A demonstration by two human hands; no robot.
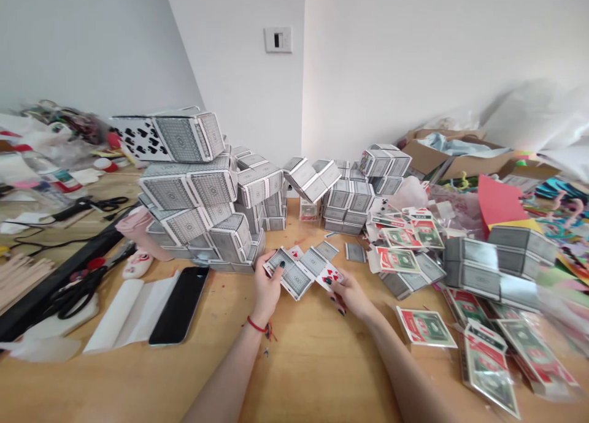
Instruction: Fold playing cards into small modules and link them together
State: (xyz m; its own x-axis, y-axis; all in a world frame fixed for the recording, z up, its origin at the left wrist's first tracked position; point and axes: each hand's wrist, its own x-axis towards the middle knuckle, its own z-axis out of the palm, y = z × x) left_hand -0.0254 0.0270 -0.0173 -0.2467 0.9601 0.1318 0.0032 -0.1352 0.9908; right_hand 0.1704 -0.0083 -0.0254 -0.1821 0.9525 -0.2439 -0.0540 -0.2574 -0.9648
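My left hand [268,283] is closed on a folded playing card [294,277] with a grey patterned back, its thumb on top. Joined or pressed against it is a second piece, where a heart card [332,274] shows its red pips. My right hand [348,291] pinches that heart card between thumb and fingers. The cards are held just above the table, near its middle. Behind my left hand rises a tall stack of card blocks [188,187]. One loose grey-backed card [355,252] lies beyond my right hand.
More card blocks [350,196] stand at the back right. Red and green card boxes [426,327] lie on the right, beside folded card blocks [473,266]. On the left are a black phone [179,305], white paper [131,312] and scissors [83,285]. A cardboard box [460,162] sits against the wall.
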